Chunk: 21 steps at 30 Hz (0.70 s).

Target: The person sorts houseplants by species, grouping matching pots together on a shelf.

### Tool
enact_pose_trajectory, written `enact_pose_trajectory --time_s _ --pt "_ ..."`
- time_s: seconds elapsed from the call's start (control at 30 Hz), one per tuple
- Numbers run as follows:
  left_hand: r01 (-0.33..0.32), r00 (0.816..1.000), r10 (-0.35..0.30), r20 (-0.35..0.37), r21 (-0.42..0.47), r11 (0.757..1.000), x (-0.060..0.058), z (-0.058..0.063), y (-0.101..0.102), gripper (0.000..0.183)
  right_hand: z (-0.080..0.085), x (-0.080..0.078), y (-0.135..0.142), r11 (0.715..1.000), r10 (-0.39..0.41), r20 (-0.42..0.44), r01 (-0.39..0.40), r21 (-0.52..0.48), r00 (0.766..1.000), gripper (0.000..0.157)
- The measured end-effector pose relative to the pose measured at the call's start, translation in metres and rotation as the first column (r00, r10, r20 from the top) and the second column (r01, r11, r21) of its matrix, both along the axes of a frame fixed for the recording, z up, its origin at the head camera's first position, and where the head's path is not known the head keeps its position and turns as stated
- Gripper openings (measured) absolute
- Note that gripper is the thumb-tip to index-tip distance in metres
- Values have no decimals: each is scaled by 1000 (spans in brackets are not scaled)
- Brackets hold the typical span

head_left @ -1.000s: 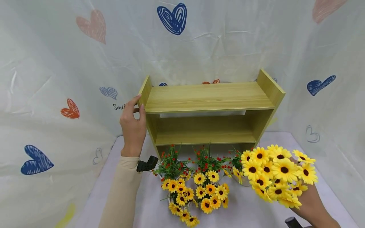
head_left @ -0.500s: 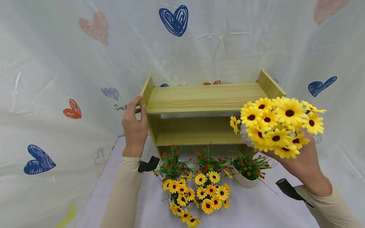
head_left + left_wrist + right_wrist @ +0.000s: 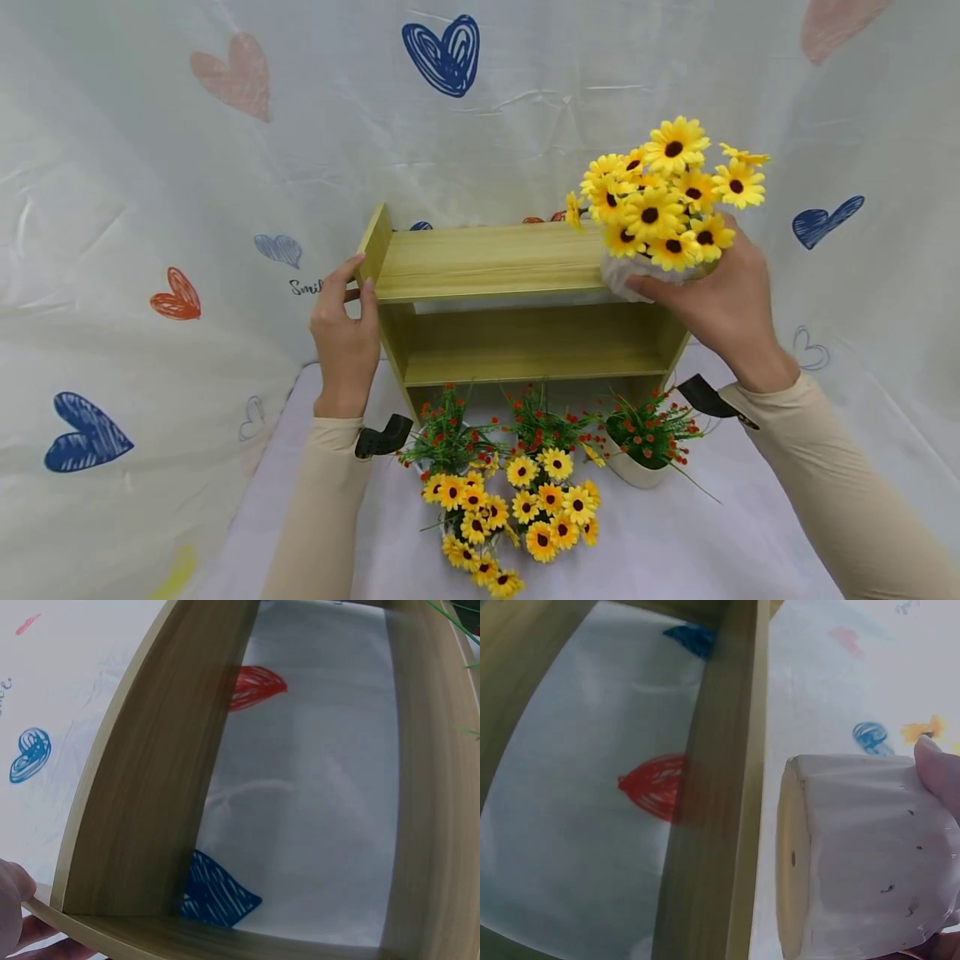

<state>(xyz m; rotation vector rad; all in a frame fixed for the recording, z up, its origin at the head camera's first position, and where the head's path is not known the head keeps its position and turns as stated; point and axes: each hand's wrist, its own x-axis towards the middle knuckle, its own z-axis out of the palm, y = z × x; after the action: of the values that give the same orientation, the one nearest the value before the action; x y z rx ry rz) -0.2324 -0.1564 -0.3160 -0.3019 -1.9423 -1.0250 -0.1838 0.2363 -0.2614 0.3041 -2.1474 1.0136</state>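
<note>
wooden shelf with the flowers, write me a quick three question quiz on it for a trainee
1. What does the right hand hold? a) an empty pot b) a yellow-flowered plant c) a loose stem
2. True or false: the left hand grips the left side panel of the wooden shelf.
3. How many red-flowered plants stand in front of the shelf?

Key: 1. b; 2. true; 3. three

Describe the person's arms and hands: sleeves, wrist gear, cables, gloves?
The left sleeve and right sleeve are plain beige and long, ending at the wrists. The left hand and right hand are gloveless. Each wrist carries a small black angled device, likely the camera. No cables visible.
</note>
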Motion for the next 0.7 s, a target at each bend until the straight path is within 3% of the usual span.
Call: enact_pose_trajectory --time_s 0.27,0.5,0.7 --pt "1 1000 -1 0 10 1000 -1 -1 2 31 10 -28 -3 992 -127 117 124 38 985 89" --pt "5 1000 -5 -2 4 1000 1 -3 1 31 12 -39 -6 970 -226 169 205 133 959 91" --pt "-1 1000 1 -5 10 1000 2 -1 1 31 22 -42 -6 940 -296 296 222 259 908 100"
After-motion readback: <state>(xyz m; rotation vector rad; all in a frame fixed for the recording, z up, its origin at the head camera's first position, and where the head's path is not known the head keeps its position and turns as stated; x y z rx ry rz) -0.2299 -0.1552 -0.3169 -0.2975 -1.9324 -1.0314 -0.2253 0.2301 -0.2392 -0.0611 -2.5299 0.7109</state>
